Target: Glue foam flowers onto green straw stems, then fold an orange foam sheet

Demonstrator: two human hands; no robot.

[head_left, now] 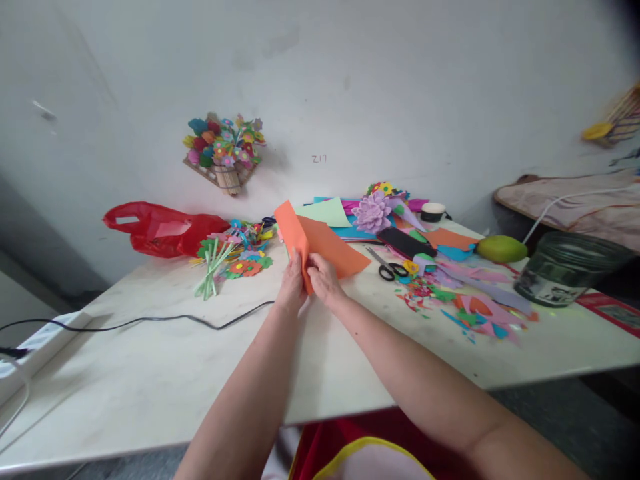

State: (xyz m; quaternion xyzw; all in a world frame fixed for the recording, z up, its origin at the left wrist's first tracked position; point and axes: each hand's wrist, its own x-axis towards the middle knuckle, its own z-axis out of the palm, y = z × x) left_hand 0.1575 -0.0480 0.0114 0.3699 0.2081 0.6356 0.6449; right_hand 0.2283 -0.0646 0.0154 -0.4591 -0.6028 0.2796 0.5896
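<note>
An orange craft sheet (327,243) is bent over near its left side, with both of my hands at the fold above the white table (210,373). My left hand (293,283) grips the folded strip from the left. Close against it, my right hand (323,277) has its fingers closed on the same edge. Some fingertips are hidden behind the sheet. To the right lie black-handled scissors (391,270). Left of my hands are colourful cut-out flowers (247,267) and a bundle of pale green sticks (213,270).
A red plastic bag (165,230) lies at the back left. Colourful scraps (465,310), a dark phone (405,243), a green fruit (501,249) and a glass jar (563,273) are on the right. A black cable (185,317) crosses the table's left side. Behind stands the wall (350,100).
</note>
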